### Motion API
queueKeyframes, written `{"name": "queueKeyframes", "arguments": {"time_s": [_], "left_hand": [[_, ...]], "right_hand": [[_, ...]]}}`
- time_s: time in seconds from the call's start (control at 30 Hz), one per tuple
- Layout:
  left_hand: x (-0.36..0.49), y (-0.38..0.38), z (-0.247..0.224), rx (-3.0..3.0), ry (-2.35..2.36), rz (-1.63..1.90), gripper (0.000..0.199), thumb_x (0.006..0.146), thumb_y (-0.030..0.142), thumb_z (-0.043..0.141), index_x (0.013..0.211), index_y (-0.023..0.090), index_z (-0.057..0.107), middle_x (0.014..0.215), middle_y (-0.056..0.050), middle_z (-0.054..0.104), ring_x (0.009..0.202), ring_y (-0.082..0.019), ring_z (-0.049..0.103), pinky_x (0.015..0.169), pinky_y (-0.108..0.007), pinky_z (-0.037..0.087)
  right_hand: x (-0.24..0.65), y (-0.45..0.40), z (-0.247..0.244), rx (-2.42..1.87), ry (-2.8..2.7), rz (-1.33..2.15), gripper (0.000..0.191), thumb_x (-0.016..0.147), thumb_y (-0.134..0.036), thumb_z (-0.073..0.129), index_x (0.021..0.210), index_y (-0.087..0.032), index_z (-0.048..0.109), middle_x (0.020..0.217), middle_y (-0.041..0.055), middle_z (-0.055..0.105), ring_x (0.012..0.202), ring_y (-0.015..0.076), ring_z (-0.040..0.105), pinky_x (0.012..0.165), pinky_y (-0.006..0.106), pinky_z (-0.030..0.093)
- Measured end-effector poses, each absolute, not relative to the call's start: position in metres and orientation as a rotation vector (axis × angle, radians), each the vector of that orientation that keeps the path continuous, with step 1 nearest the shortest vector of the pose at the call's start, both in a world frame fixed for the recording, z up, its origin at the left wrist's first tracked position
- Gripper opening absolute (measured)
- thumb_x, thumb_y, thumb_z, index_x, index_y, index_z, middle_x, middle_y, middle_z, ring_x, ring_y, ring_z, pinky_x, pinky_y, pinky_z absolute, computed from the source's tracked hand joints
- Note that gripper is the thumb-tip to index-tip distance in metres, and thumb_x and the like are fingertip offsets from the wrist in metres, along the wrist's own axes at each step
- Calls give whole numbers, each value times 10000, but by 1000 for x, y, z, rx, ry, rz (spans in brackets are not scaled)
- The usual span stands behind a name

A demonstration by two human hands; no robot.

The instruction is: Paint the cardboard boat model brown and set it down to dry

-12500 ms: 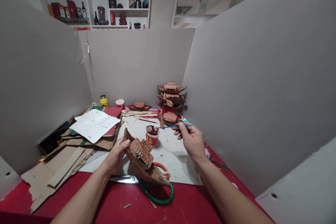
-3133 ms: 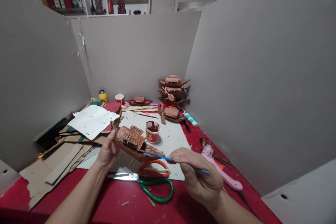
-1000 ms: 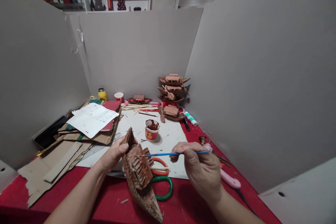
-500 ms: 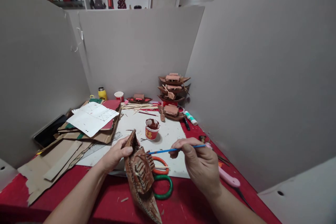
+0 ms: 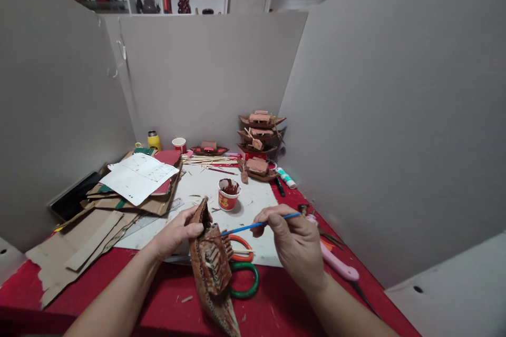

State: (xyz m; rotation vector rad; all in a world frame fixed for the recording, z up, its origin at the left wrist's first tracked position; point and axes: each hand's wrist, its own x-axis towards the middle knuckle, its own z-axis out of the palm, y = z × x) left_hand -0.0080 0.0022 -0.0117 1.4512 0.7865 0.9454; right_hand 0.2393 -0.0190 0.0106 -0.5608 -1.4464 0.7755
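Note:
A brown cardboard model boat point(image 5: 217, 268) with a ribbed cabin is tilted up in front of me. My left hand point(image 5: 179, 234) grips it near its raised far end, thumb on the near side. Between the fingers of my right hand point(image 5: 294, 245) is a thin blue paintbrush point(image 5: 249, 227), its tip at the boat's cabin. Beyond the boat stands a red and white paper cup point(image 5: 229, 201) with brown paint inside. Scissors with an orange and a green handle point(image 5: 245, 280) lie just right of the boat, partly hidden by it.
Several finished model boats point(image 5: 259, 134) are stacked at the back right. Thin sticks point(image 5: 209, 160) lie at the back. Cardboard sheets point(image 5: 87, 237) and a drawing point(image 5: 138, 176) cover the left side. A pink-handled tool point(image 5: 340, 264) lies right. Grey panels point(image 5: 213, 68) enclose the table.
My right hand has shifted slightly left with the paintbrush. The boat has turned a little, its far end moving slightly right in my left hand.

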Motion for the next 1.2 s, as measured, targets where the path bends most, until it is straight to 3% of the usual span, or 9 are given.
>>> {"name": "queueKeyframes", "arguments": {"time_s": [0.13,0.37,0.53,0.8,1.2], "left_hand": [[-7,0,-10,1451,761,947,740,658,640,736,1196,146,623,1031,-70,650,967,-269,540,907,-371,404],[-10,1,-9,1449,758,941,571,679,599,746,1020,150,651,952,-41,636,917,-238,535,900,-358,408],[-9,-3,-3,1449,693,948,541,685,564,762,1020,151,664,909,-31,650,937,-250,566,932,-376,420],[-9,-6,2,1430,686,972,603,694,554,766,1135,154,680,1055,-73,697,1094,-324,566,976,-412,415],[-12,-5,8,1435,735,1006,647,667,595,756,1107,128,671,1018,-75,699,995,-293,591,925,-401,438]], "right_hand": [[236,-21,9,-528,-1527,806,153,965,-286,600,875,-233,711,701,-17,705,605,106,687,588,196,558],[232,-16,23,-572,-1567,706,205,969,-307,589,816,-210,685,630,-14,690,558,108,670,558,193,534],[220,-9,41,-623,-1672,769,316,940,-419,606,731,-185,650,579,4,664,502,119,619,505,220,512],[201,3,70,-662,-1781,855,420,905,-515,607,650,-182,584,517,-10,576,442,102,518,427,222,434],[192,6,73,-667,-1897,850,437,931,-506,573,639,-182,574,523,-10,570,457,98,500,434,218,412]]}}
